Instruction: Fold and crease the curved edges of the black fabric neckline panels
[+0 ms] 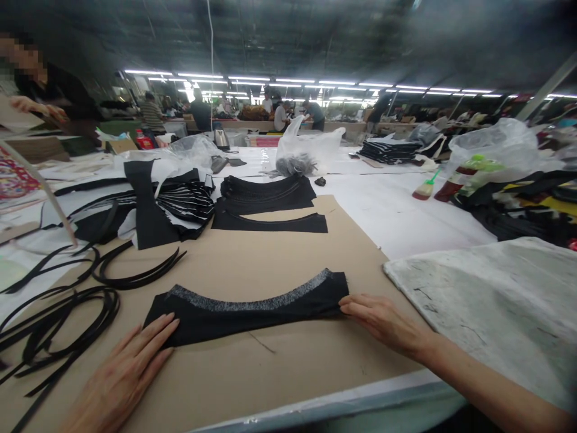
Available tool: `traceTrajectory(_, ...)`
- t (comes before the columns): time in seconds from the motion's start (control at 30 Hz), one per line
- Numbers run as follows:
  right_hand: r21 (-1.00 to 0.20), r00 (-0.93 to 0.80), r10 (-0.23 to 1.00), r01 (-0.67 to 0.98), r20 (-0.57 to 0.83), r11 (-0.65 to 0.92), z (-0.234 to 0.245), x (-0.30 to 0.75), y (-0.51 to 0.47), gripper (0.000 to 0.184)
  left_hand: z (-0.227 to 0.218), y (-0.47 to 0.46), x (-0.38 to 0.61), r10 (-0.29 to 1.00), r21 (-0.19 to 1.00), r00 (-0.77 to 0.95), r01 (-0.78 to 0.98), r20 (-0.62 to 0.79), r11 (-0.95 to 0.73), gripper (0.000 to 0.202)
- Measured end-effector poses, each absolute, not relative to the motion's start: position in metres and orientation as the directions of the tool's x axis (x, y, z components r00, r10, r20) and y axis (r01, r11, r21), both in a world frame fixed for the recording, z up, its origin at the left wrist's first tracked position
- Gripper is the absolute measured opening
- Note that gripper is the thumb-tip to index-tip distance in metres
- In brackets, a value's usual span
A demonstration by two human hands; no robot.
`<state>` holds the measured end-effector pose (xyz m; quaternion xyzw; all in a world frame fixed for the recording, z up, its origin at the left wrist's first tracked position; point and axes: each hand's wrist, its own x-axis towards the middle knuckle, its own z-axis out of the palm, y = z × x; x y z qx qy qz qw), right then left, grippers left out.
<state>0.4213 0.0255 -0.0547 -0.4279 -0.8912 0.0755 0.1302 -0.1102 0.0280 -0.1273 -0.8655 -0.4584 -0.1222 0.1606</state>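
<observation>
In the head view a curved black fabric piece [252, 319] lies across the brown board [288, 367]. A speckled grey band runs along its concave upper edge. My left hand [130, 361] rests flat on the piece's left end, its fingers stretched out. At the opposite end, the fingertips of my right hand [383, 322] close on the fabric's corner. Farther up the board is another curved black piece [279, 224], in front of a stack of similar black pieces [270, 191].
Coiled black strips [72, 325] lie at the left, below a bundle of black and white pieces [180, 204]. A grey-white slab [491, 300] is at right. Beyond are a glue bottle [424, 189] and a plastic bag [311, 144]. A person [58, 90] stands at far left.
</observation>
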Motion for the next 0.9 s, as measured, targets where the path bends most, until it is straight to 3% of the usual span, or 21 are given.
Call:
traceTrajectory(0.2,-0.223,-0.607,0.77,0.737,0.195,0.637,-0.055,0.454,0.028,0.029,-0.125,0.031,-0.112,0.739,-0.243,0.596,0.803,0.313,-0.544,0.056)
traceTrajectory(0.47,-0.152,-0.624,0.684,0.687,0.378,0.71,-0.067,0.445,0.008,0.019,-0.126,0.026,-0.126,0.687,-0.156,0.615,0.778,0.387,-0.608,0.05)
traceTrajectory(0.67,-0.061,-0.68,0.622,0.654,0.388,0.754,-0.077,0.436,-0.006,0.021,-0.134,0.015,-0.151,0.637,-0.151,0.63,0.754,0.444,-0.64,0.053)
traceTrajectory(0.9,-0.069,-0.674,0.63,0.66,0.385,0.748,-0.074,0.424,-0.006,0.025,-0.127,0.008,-0.139,0.592,-0.212,0.63,0.754,0.503,-0.622,0.051)
